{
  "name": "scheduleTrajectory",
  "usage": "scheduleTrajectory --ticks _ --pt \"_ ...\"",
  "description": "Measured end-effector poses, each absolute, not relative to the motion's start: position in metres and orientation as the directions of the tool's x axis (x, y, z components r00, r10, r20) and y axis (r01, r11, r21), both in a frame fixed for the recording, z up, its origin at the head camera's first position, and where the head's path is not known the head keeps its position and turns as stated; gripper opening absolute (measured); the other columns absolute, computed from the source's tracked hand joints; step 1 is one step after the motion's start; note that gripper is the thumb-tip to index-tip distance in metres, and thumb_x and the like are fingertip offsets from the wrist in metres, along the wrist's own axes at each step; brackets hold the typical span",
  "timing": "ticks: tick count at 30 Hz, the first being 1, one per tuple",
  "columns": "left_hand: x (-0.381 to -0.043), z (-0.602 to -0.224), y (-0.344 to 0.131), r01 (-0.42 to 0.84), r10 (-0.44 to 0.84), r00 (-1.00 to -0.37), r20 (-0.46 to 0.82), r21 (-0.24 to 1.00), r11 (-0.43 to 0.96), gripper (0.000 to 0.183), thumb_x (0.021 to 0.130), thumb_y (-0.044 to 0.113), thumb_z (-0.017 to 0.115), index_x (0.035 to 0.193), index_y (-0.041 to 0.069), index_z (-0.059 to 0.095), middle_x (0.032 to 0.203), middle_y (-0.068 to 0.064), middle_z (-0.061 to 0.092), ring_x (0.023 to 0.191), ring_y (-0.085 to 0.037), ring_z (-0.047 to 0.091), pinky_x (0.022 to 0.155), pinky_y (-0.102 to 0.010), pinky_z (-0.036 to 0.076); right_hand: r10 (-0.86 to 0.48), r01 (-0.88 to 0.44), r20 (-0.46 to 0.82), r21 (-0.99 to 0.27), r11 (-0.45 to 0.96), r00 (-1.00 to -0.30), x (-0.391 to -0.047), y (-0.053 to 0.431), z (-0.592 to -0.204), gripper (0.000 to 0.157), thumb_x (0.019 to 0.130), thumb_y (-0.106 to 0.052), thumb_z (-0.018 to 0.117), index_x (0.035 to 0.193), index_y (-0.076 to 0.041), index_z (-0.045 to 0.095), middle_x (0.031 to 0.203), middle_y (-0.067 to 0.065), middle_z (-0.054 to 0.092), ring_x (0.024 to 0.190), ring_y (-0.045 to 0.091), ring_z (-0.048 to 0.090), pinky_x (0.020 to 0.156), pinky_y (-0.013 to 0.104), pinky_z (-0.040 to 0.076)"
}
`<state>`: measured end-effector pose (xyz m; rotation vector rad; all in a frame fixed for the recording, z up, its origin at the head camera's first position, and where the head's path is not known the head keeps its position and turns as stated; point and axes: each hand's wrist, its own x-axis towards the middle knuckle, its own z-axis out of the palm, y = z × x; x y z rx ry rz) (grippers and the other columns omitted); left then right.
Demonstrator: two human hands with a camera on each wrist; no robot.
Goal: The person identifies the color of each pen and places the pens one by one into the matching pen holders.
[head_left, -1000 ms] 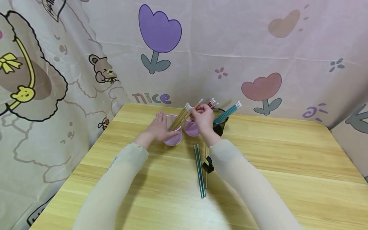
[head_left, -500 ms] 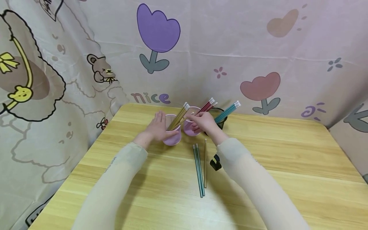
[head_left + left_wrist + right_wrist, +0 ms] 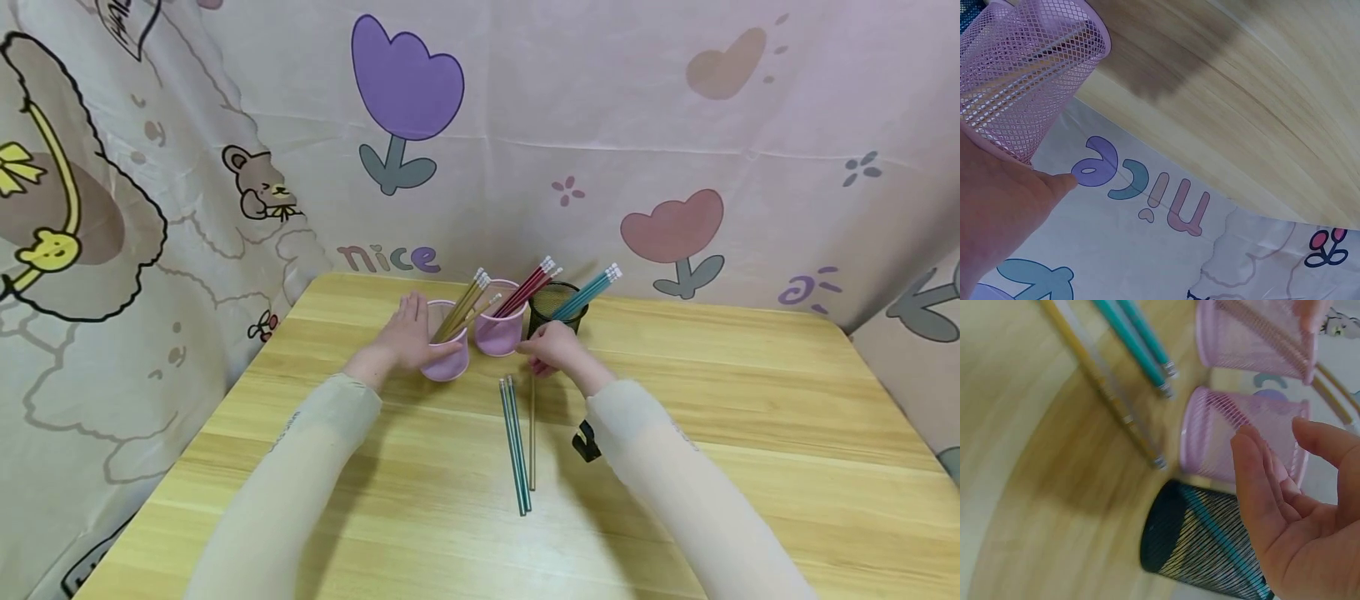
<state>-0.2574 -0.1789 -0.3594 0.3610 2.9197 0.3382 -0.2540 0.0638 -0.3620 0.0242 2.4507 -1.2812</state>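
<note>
In the head view my left hand [image 3: 401,333] rests against the left pink mesh pencil cup [image 3: 445,367], fingers straight at its side and thumb across its front. Several gold pencils [image 3: 459,308] lean in that cup, one tilted lower than the others. My right hand [image 3: 553,348] hovers in front of the black mesh cup [image 3: 555,296]; the right wrist view shows a gap between thumb and fingers, with nothing held. Just below it a gold pencil [image 3: 533,442] lies on the table, its eraser end hidden in the head view. Two green pencils [image 3: 514,446] lie beside it.
A second pink mesh cup [image 3: 498,340] with several dark red pencils [image 3: 527,287] stands between the left cup and the black one. Several teal pencils [image 3: 588,292] lean right in the black cup. A patterned cloth [image 3: 510,200] hangs behind the wooden table [image 3: 712,400].
My right hand has let go of a gold pencil, which now leans in the left pink cup, and has moved right and towards me. My left hand stays at that cup.
</note>
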Motion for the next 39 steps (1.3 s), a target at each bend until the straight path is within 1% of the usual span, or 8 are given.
scheduleTrajectory --ticks 2,5,8,15,20,28,34,39 --pt "-0.257 -0.359 -0.179 0.216 0.259 -0.954 -0.150 0.256 0.942 0.105 0.088 0.061 0.047 0.144 -0.013 -0.003 0.153 -0.030 -0.007 0.142 -0.043 -0.004 0.119 -0.046 0.004 -0.147 0.179 -0.336 -0.767 0.616 -0.930 -0.253 0.067 -0.368 0.021 0.086 -0.016 0.064 0.081 0.004 0.060 0.062 0.008 0.062 0.052 0.014 0.062 0.066 0.036 0.060" --pt "-0.260 -0.363 -0.181 0.219 0.266 -0.953 -0.142 0.280 0.935 0.111 0.085 0.068 0.044 0.144 -0.012 -0.004 0.152 -0.031 -0.008 0.142 -0.044 -0.006 0.119 -0.047 0.004 -0.160 0.143 -0.328 -0.732 0.667 -0.931 -0.250 0.072 -0.375 0.023 0.085 -0.015 0.063 0.070 0.002 0.058 0.053 0.003 0.056 0.047 0.012 0.058 0.062 0.036 0.059" --pt "-0.260 -0.363 -0.182 0.221 0.269 -0.952 -0.143 0.284 0.933 0.115 0.082 0.073 0.042 0.144 -0.012 -0.004 0.152 -0.031 -0.008 0.142 -0.044 -0.006 0.119 -0.048 0.004 -0.164 0.126 -0.343 -0.683 0.720 -0.925 -0.249 0.077 -0.382 0.027 0.085 -0.016 0.063 0.064 0.001 0.056 0.049 0.001 0.052 0.046 0.012 0.055 0.056 0.033 0.058" --pt "-0.259 -0.361 -0.180 0.208 0.251 -0.954 -0.163 0.242 0.948 0.105 0.088 0.061 0.046 0.144 -0.012 -0.004 0.153 -0.029 -0.008 0.143 -0.042 -0.006 0.119 -0.046 0.003 -0.127 0.170 -0.433 -0.583 0.795 -0.893 -0.246 0.078 -0.403 0.028 0.082 -0.021 0.070 0.064 -0.005 0.056 0.052 0.003 0.052 0.044 0.012 0.052 0.045 0.023 0.051" --pt "-0.259 -0.361 -0.179 0.216 0.254 -0.954 -0.160 0.222 0.951 0.105 0.088 0.062 0.045 0.144 -0.013 -0.004 0.153 -0.031 -0.006 0.142 -0.044 -0.004 0.119 -0.046 0.005 -0.111 0.182 -0.433 -0.579 0.795 -0.894 -0.244 0.076 -0.412 0.028 0.080 -0.021 0.072 0.064 -0.004 0.056 0.051 0.003 0.052 0.042 0.013 0.051 0.041 0.023 0.049" --pt "-0.258 -0.360 -0.179 0.214 0.251 -0.955 -0.157 0.218 0.952 0.106 0.087 0.063 0.046 0.144 -0.013 -0.003 0.153 -0.030 -0.007 0.143 -0.044 -0.003 0.119 -0.046 0.006 -0.101 0.174 -0.437 -0.546 0.819 -0.894 -0.244 0.073 -0.412 0.026 0.081 -0.013 0.067 0.060 -0.003 0.055 0.049 0.006 0.054 0.039 0.014 0.053 0.040 0.025 0.050" --pt "-0.257 -0.360 -0.178 0.213 0.254 -0.954 -0.160 0.235 0.948 0.106 0.088 0.061 0.047 0.144 -0.013 -0.003 0.152 -0.030 -0.009 0.143 -0.043 -0.004 0.119 -0.047 0.005 -0.098 0.228 -0.466 -0.592 0.773 -0.879 -0.244 0.077 -0.413 0.025 0.080 -0.012 0.065 0.060 -0.003 0.054 0.050 0.005 0.055 0.040 0.013 0.054 0.042 0.025 0.052" --pt "-0.256 -0.359 -0.178 0.214 0.254 -0.954 -0.161 0.228 0.950 0.106 0.088 0.062 0.045 0.144 -0.012 -0.004 0.152 -0.030 -0.009 0.143 -0.043 -0.003 0.119 -0.047 0.006 -0.143 0.290 -0.484 -0.707 0.646 -0.863 -0.245 0.087 -0.416 0.019 0.080 -0.008 0.059 0.063 -0.001 0.059 0.052 0.005 0.057 0.041 0.012 0.057 0.046 0.025 0.055"
